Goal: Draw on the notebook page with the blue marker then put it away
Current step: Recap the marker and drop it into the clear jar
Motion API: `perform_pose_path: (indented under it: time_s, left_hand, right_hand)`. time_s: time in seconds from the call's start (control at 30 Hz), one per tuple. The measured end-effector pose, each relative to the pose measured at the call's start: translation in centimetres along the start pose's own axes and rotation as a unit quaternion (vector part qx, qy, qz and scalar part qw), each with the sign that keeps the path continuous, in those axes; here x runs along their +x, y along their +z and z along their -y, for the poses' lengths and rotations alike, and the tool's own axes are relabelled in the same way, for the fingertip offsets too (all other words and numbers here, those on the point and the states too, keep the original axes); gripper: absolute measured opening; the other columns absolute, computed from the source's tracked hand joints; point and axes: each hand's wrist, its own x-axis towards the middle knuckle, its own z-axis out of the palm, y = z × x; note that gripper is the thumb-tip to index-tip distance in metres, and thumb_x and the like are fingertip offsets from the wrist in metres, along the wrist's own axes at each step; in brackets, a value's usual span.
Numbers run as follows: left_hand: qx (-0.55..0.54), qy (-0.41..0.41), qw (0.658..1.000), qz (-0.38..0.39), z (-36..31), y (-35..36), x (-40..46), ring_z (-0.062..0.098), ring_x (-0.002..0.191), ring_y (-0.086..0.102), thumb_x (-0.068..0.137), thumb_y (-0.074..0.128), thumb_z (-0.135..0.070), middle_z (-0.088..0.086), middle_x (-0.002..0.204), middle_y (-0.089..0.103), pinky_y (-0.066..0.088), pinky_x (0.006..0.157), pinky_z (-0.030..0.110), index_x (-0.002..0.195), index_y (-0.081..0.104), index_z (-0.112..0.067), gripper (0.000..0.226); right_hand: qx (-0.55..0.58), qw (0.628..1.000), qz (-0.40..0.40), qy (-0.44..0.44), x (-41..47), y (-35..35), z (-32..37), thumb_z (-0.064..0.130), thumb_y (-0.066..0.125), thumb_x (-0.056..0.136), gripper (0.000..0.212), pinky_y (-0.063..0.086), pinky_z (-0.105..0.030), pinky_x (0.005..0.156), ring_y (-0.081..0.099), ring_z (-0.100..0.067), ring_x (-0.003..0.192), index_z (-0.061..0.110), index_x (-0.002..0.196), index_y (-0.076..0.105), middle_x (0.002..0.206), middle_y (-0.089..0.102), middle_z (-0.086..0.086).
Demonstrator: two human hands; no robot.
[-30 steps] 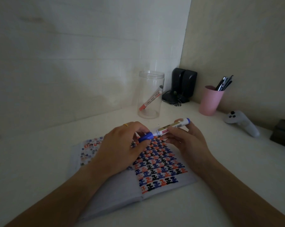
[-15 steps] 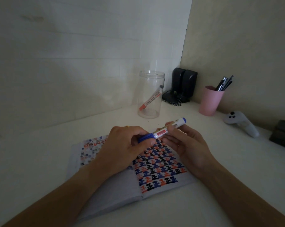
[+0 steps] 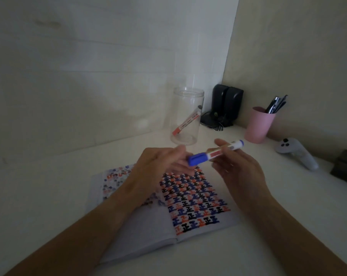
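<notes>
The blue marker (image 3: 214, 154) is held level above the open notebook (image 3: 198, 204), its blue cap on and pointing left. My right hand (image 3: 240, 172) pinches the white barrel near the middle. My left hand (image 3: 154, 168) is just left of the cap, blurred, with its fingers spread apart and loose around the cap's end. The right page is filled with blue, red and black marks; the left page has scattered marks at its top, partly hidden by my left arm.
A clear jar (image 3: 186, 108) with a red marker (image 3: 186, 122) leaning inside stands behind the notebook. Black speakers (image 3: 226, 104) sit in the corner. A pink cup (image 3: 258, 124) of pens, a white controller (image 3: 296, 154) and a dark box (image 3: 346, 168) are at the right.
My left hand, which was closed around the cap, has opened its fingers. The marker has lifted slightly and shifted right with my right hand.
</notes>
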Motion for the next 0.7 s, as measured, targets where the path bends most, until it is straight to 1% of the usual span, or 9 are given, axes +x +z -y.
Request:
perform_pose_path:
  time_s: [0.07, 0.13, 0.23, 0.3, 0.33, 0.4, 0.53, 0.6, 0.7]
  left_hand:
    - [-0.058, -0.018, 0.998, 0.017, 0.3, -0.3, 0.0, 0.024, 0.093, 0.076, 0.093, 0.061, -0.007, 0.011, 0.100, 0.079, 0.056, 0.091, 0.030, 0.112, 0.073, -0.004, 0.022]
    - [-0.050, -0.025, 0.998, 0.025, 0.8, -0.4, -0.2, 0.023, 0.097, 0.075, 0.089, 0.062, 0.004, 0.011, 0.102, 0.079, 0.056, 0.095, 0.034, 0.113, 0.072, -0.004, 0.027]
    - [-0.028, -0.018, 0.999, 0.020, 1.0, -0.7, -0.2, 0.020, 0.096, 0.075, 0.090, 0.063, 0.001, 0.006, 0.101, 0.079, 0.057, 0.091, 0.032, 0.112, 0.072, -0.007, 0.025]
    - [-0.021, -0.012, 1.000, 0.005, 1.2, -0.9, 0.0, 0.019, 0.092, 0.076, 0.090, 0.065, 0.001, 0.007, 0.098, 0.080, 0.058, 0.088, 0.029, 0.111, 0.073, -0.006, 0.024]
    - [-0.014, -0.009, 1.000, -0.004, 1.4, -1.1, 0.1, 0.018, 0.091, 0.076, 0.089, 0.066, 0.001, 0.007, 0.097, 0.080, 0.058, 0.087, 0.027, 0.110, 0.073, -0.006, 0.023]
    - [0.052, 0.022, 0.998, -0.022, 1.9, -1.5, 0.2, 0.012, 0.090, 0.076, 0.088, 0.068, -0.001, 0.003, 0.096, 0.080, 0.058, 0.085, 0.023, 0.109, 0.073, -0.008, 0.023]
    - [0.235, 0.068, 0.969, -0.040, 3.5, -2.5, 0.6, -0.012, 0.086, 0.066, 0.083, 0.075, -0.015, -0.014, 0.099, 0.077, 0.046, 0.077, 0.006, 0.110, 0.073, -0.025, 0.028]
    - [0.265, 0.067, 0.961, -0.035, 4.2, -2.6, 0.7, -0.011, 0.095, 0.064, 0.081, 0.076, -0.020, -0.018, 0.105, 0.075, 0.050, 0.085, 0.012, 0.109, 0.072, -0.029, 0.029]
    - [0.268, 0.055, 0.962, -0.023, 4.6, -2.4, 0.7, -0.007, 0.103, 0.063, 0.082, 0.074, -0.023, -0.020, 0.105, 0.074, 0.050, 0.098, 0.022, 0.113, 0.069, -0.031, 0.032]
  right_hand:
    - [0.002, 0.999, -0.049, -0.012, 0.3, -0.8, -0.2, 0.012, 0.056, 0.098, 0.029, 0.055, -0.032, 0.074, 0.066, -0.020, 0.075, 0.002, 0.123, 0.067, 0.095, 0.069, -0.018]
    - [-0.008, 0.998, -0.061, -0.012, 0.2, -0.8, -0.6, 0.010, 0.055, 0.099, 0.025, 0.052, -0.035, 0.070, 0.060, -0.022, 0.073, 0.002, 0.120, 0.065, 0.096, 0.065, -0.022]
    - [-0.054, 0.997, -0.059, -0.011, 0.2, -0.6, -1.1, 0.009, 0.056, 0.099, 0.011, 0.053, -0.034, 0.070, 0.060, -0.024, 0.074, 0.014, 0.105, 0.064, 0.094, 0.066, -0.022]
    - [-0.087, 0.994, -0.057, -0.013, 0.5, -0.7, -1.3, 0.010, 0.059, 0.098, 0.015, 0.055, -0.033, 0.070, 0.062, -0.025, 0.075, 0.018, 0.111, 0.060, 0.089, 0.071, -0.018]
    - [-0.106, 0.993, -0.058, -0.014, 0.6, -0.8, -1.5, 0.011, 0.061, 0.097, 0.023, 0.056, -0.032, 0.069, 0.064, -0.026, 0.075, 0.020, 0.119, 0.056, 0.087, 0.073, -0.015]
    - [-0.153, 0.986, -0.061, -0.014, 0.6, -0.9, -1.6, 0.014, 0.065, 0.095, 0.039, 0.058, -0.031, 0.070, 0.069, -0.023, 0.076, 0.027, 0.127, 0.046, 0.087, 0.076, -0.014]
    - [-0.266, 0.963, -0.039, -0.030, 0.2, 0.5, -1.7, 0.017, 0.066, 0.094, 0.041, 0.060, -0.025, 0.066, 0.072, -0.016, 0.070, 0.024, 0.129, 0.045, 0.083, 0.077, -0.017]
    - [-0.318, 0.945, -0.041, -0.061, 1.0, 1.4, -1.2, 0.019, 0.066, 0.095, 0.043, 0.060, -0.025, 0.066, 0.073, -0.014, 0.069, 0.024, 0.132, 0.046, 0.082, 0.077, -0.016]
    - [-0.380, 0.905, -0.073, -0.177, 4.0, 4.1, 1.9, 0.020, 0.066, 0.094, 0.046, 0.062, -0.034, 0.071, 0.074, -0.016, 0.073, 0.031, 0.134, 0.044, 0.083, 0.077, -0.006]
